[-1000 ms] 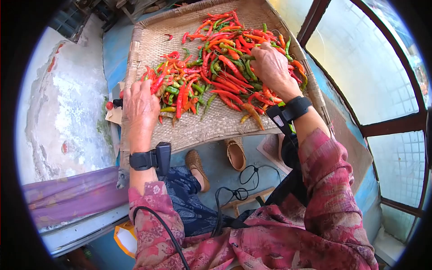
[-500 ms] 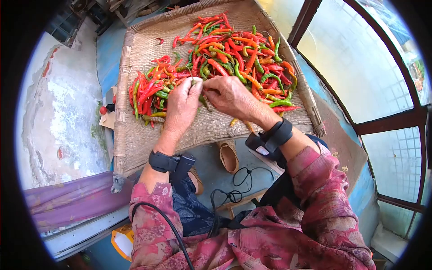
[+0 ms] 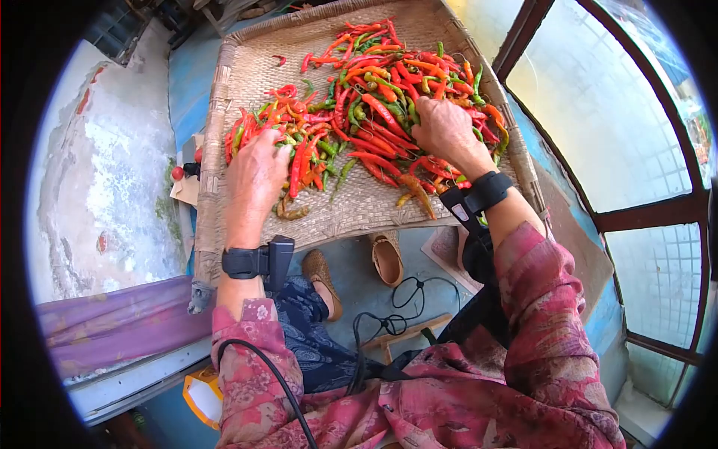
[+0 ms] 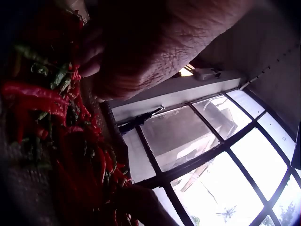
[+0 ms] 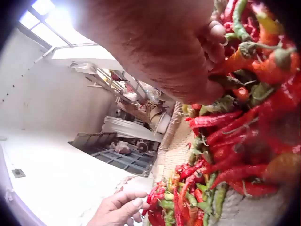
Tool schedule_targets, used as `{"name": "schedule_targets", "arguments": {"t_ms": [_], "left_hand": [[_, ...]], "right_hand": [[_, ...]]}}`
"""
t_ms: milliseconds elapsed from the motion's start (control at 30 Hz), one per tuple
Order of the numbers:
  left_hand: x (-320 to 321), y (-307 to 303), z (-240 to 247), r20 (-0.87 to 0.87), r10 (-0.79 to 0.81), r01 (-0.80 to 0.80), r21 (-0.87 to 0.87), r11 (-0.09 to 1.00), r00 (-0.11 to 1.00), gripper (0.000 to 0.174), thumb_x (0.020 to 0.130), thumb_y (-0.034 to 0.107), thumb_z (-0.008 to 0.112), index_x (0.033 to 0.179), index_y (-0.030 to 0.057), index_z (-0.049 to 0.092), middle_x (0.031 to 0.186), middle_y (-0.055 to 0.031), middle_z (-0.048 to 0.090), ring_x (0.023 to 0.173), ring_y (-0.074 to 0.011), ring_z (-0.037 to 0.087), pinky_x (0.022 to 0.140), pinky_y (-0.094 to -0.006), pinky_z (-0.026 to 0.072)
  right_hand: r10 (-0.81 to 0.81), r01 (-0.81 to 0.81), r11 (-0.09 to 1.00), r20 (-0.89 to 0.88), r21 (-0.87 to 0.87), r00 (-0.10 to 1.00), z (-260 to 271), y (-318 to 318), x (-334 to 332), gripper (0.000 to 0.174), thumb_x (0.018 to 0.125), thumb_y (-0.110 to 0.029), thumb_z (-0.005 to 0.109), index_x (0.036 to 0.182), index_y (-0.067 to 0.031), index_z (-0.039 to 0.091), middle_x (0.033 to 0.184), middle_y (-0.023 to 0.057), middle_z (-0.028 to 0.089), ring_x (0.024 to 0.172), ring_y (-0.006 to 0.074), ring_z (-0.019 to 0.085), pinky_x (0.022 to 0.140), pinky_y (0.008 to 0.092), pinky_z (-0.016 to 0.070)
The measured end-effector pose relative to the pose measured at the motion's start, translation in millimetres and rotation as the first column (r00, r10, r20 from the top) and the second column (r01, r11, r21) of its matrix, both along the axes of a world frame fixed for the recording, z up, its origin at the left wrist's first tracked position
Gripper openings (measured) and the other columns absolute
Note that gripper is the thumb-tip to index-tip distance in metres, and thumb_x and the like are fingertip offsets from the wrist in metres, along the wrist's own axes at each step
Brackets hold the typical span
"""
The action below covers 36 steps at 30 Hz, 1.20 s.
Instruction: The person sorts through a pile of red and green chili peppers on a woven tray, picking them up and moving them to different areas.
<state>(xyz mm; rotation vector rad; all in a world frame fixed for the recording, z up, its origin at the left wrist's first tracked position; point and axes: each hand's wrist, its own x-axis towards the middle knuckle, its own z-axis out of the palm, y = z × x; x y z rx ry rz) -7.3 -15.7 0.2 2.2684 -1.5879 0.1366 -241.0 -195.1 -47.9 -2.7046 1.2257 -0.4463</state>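
Red, orange and green chili peppers (image 3: pixel 378 142) lie in a shallow woven tray (image 3: pixel 262 63), with a larger pile to the right and a smaller one (image 3: pixel 299 168) to the left. In the larger pile, my right hand (image 3: pixel 451 133) has its fingers bent down among the peppers. The right wrist view shows an orange chili pepper (image 5: pixel 237 61) between those fingers and the thumb. My left hand (image 3: pixel 256 176) is over the left edge of the smaller pile. Its thumb and forefinger reach out beside a red pepper, nearly straight, in the right wrist view.
The tray's near rim stands above a pair of tan shoes (image 3: pixel 387 258) and a loose black cable (image 3: pixel 393 322). A framed window (image 3: pixel 609 127) runs along the right side, and a peeling wall (image 3: pixel 112 172) along the left. One loose red pepper (image 3: pixel 279 60) lies apart near the tray's back.
Both hands met over the tray's middle half a second ago, holding a green pepper between them. Since then the left went left to the smaller pile and the right went back into the larger one.
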Motion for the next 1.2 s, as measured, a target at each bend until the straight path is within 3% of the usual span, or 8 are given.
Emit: {"name": "schedule_targets", "arguments": {"t_ms": [200, 267, 300, 467, 633, 767, 1033, 1200], "left_hand": [[-44, -19, -5, -0.449, -0.250, 0.244, -0.073, 0.967, 0.858, 0.027, 0.084, 0.024, 0.062, 0.105, 0.0053, 0.062, 0.081, -0.0101, 0.066, 0.071, -0.0168, 0.063, 0.067, -0.0295, 0.0497], [-60, -26, -12, -0.626, -0.294, 0.292, -0.110, 0.950, 0.722, 0.036, 0.090, 0.030, 0.057, 0.112, 0.0015, 0.058, 0.084, -0.0051, 0.063, 0.068, -0.0104, 0.058, 0.063, -0.0259, 0.0481], [-68, -30, -14, -0.708, -0.295, 0.305, -0.117, 0.945, 0.642, 0.040, 0.092, 0.033, 0.054, 0.114, 0.0001, 0.056, 0.087, -0.0038, 0.062, 0.068, -0.0091, 0.057, 0.061, -0.0247, 0.0475], [-91, -35, -11, -0.938, -0.231, 0.322, -0.141, 0.936, 0.260, 0.049, 0.093, 0.041, 0.053, 0.124, 0.0029, 0.051, 0.087, 0.0007, 0.058, 0.066, -0.0041, 0.052, 0.056, -0.0198, 0.0437], [-90, -34, -10, -0.876, -0.208, 0.236, -0.113, 0.965, 0.434, 0.036, 0.092, 0.027, 0.054, 0.113, -0.0021, 0.054, 0.078, -0.0049, 0.063, 0.062, -0.0083, 0.056, 0.055, -0.0241, 0.0461], [-57, -26, -12, -0.338, -0.188, 0.177, -0.065, 0.982, 0.922, 0.021, 0.088, 0.022, 0.056, 0.102, 0.0072, 0.058, 0.073, -0.0171, 0.064, 0.066, -0.0333, 0.064, 0.060, -0.0423, 0.0493], [-2, 6, 7, 0.199, 0.074, -0.038, -0.176, 0.984, 0.977, 0.031, 0.086, 0.027, 0.060, 0.108, 0.0049, 0.058, 0.086, -0.0174, 0.064, 0.083, -0.0341, 0.063, 0.070, -0.0435, 0.0494], [-54, -8, 2, -0.703, -0.215, 0.127, -0.176, 0.976, 0.678, 0.023, 0.090, 0.023, 0.059, 0.093, 0.0000, 0.060, 0.070, -0.0052, 0.055, 0.066, -0.0094, 0.051, 0.061, -0.0271, 0.0436]], "right_hand": [[-0.058, -0.021, 0.973, 0.330, 0.232, 0.942, 46, 7, -10, 0.028, 0.074, -0.024, 0.059, 0.081, 0.0039, 0.061, 0.067, 0.0208, 0.061, 0.062, 0.0330, 0.062, 0.060, 0.0410, 0.0501], [0.037, -0.306, 0.870, 0.568, 0.387, 0.822, 57, 12, -13, 0.032, 0.075, -0.026, 0.062, 0.084, 0.0042, 0.062, 0.068, 0.0139, 0.060, 0.059, 0.0203, 0.059, 0.055, 0.0323, 0.0468], [-0.247, -0.388, 0.666, 0.679, 0.637, 0.691, 58, 25, -13, 0.023, 0.082, -0.025, 0.060, 0.077, -0.0026, 0.060, 0.068, 0.0003, 0.057, 0.056, 0.0064, 0.050, 0.051, 0.0221, 0.0412], [-0.237, -0.551, 0.474, 0.702, 0.687, 0.671, 43, 51, 5, 0.016, 0.086, -0.016, 0.058, 0.086, -0.0002, 0.061, 0.073, 0.0022, 0.060, 0.058, 0.0074, 0.057, 0.056, 0.0210, 0.0483], [-0.367, -0.573, 0.473, 0.741, 0.669, 0.562, 46, 52, 6, 0.021, 0.085, -0.015, 0.059, 0.085, 0.0054, 0.062, 0.070, 0.0082, 0.061, 0.060, 0.0123, 0.058, 0.052, 0.0253, 0.0493], [-0.474, -0.447, 0.574, 0.724, 0.686, 0.501, 51, 34, -2, 0.024, 0.088, -0.023, 0.057, 0.086, 0.0003, 0.062, 0.071, 0.0012, 0.056, 0.060, 0.0066, 0.052, 0.053, 0.0201, 0.0449], [-0.067, -0.323, 0.788, 0.594, 0.525, 0.802, 35, 39, 5, 0.025, 0.089, -0.023, 0.059, 0.085, 0.0010, 0.062, 0.065, 0.0010, 0.055, 0.055, 0.0070, 0.052, 0.049, 0.0237, 0.0443], [0.169, -0.474, 0.807, 0.632, 0.352, 0.757, 28, 75, 33, 0.021, 0.084, -0.017, 0.063, 0.080, 0.0030, 0.059, 0.060, 0.0103, 0.054, 0.056, 0.0188, 0.054, 0.053, 0.0358, 0.0426]]}}
